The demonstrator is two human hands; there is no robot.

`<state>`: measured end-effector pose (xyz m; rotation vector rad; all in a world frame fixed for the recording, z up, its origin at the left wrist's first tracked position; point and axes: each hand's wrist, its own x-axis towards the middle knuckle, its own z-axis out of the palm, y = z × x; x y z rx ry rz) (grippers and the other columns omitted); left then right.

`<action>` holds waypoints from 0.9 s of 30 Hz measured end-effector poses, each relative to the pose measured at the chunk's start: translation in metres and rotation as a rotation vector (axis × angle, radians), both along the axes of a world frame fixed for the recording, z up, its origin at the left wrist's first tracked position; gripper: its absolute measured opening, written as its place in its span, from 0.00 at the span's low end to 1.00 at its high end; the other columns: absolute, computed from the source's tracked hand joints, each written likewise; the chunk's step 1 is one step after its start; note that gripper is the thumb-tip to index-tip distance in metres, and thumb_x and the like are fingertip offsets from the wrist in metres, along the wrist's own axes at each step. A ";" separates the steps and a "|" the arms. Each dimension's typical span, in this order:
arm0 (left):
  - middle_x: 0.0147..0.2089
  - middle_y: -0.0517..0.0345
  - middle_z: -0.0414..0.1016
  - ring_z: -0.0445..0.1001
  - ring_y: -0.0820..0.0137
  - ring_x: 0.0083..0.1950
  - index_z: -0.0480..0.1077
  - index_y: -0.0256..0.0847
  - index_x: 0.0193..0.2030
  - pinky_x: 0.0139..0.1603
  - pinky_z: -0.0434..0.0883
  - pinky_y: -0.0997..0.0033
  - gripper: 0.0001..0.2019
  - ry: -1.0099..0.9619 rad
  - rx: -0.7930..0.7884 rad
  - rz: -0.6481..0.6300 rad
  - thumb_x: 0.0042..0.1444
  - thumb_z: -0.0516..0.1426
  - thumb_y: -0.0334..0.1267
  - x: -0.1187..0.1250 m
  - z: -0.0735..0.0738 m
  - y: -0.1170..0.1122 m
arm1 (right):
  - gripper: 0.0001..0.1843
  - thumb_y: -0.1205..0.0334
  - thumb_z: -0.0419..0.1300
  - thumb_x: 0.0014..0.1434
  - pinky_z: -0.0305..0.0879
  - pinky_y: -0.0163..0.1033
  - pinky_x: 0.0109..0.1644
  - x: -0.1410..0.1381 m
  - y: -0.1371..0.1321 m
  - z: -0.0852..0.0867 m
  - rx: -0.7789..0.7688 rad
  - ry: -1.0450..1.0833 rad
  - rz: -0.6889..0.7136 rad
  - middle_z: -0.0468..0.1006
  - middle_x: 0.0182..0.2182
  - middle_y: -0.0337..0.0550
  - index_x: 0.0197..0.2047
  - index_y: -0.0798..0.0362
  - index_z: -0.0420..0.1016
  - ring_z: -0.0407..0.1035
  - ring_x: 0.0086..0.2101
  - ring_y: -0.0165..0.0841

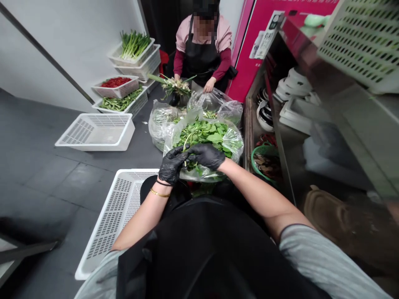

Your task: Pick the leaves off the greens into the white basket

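Two black-gloved hands, left hand (171, 166) and right hand (206, 155), squeeze a small bunch of green leafy stems (188, 154), right above the clear plastic bag (234, 143).

A bag (233, 143) of greens (202, 133) sits straight ahead, with two more bags (160, 120) just behind it and a person (202, 54) behind those. One basket (115, 216) lies on the floor (46, 178) at the near left, another basket (96, 132) farther left, and stacked baskets (124, 89) of vegetables stand against the wall (62, 37) beyond. To the right, shelves (282, 141) hold plates (296, 83) and a small basket (256, 150).
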<state>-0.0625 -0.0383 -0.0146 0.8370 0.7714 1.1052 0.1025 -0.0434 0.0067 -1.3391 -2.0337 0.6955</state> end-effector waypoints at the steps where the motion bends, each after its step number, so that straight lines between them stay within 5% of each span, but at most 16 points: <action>1: 0.29 0.58 0.78 0.71 0.77 0.24 0.78 0.37 0.40 0.22 0.67 0.79 0.20 -0.001 0.013 -0.003 0.37 0.70 0.34 -0.001 0.005 -0.001 | 0.09 0.65 0.61 0.56 0.65 0.35 0.44 -0.001 0.011 -0.001 -0.024 -0.107 -0.016 0.81 0.37 0.45 0.40 0.53 0.80 0.73 0.38 0.34; 5: 0.22 0.63 0.71 0.69 0.78 0.22 0.76 0.38 0.44 0.18 0.65 0.82 0.21 -0.047 -0.012 -0.045 0.40 0.69 0.35 -0.011 0.022 -0.007 | 0.11 0.67 0.58 0.57 0.65 0.37 0.46 0.007 0.038 0.007 -0.083 -0.319 -0.270 0.80 0.43 0.53 0.42 0.56 0.80 0.73 0.43 0.39; 9: 0.21 0.65 0.68 0.68 0.79 0.21 0.75 0.38 0.47 0.17 0.65 0.83 0.22 -0.118 -0.075 -0.098 0.42 0.69 0.33 -0.021 0.021 -0.009 | 0.09 0.67 0.60 0.54 0.66 0.40 0.43 0.029 0.030 0.019 -0.090 -0.288 -0.380 0.81 0.36 0.55 0.37 0.58 0.80 0.75 0.39 0.42; 14: 0.23 0.64 0.67 0.70 0.78 0.25 0.73 0.38 0.47 0.20 0.67 0.84 0.18 -0.224 -0.158 -0.104 0.47 0.65 0.30 -0.020 0.006 -0.004 | 0.12 0.56 0.65 0.50 0.68 0.38 0.31 0.057 -0.009 0.030 -0.107 0.318 -0.463 0.78 0.26 0.43 0.33 0.56 0.79 0.71 0.26 0.34; 18: 0.23 0.63 0.67 0.68 0.79 0.22 0.73 0.38 0.49 0.19 0.66 0.83 0.18 -0.239 -0.195 -0.157 0.49 0.64 0.30 -0.011 0.005 -0.006 | 0.17 0.51 0.66 0.46 0.65 0.32 0.23 0.049 -0.026 0.050 -0.070 0.754 -0.382 0.78 0.25 0.40 0.35 0.56 0.78 0.69 0.23 0.29; 27: 0.21 0.61 0.71 0.64 0.80 0.18 0.75 0.36 0.44 0.17 0.62 0.82 0.18 -0.034 -0.119 -0.175 0.45 0.67 0.34 -0.023 0.009 -0.031 | 0.18 0.55 0.70 0.40 0.62 0.29 0.20 -0.017 0.011 0.049 -0.339 0.829 -0.091 0.78 0.21 0.38 0.34 0.57 0.80 0.68 0.21 0.26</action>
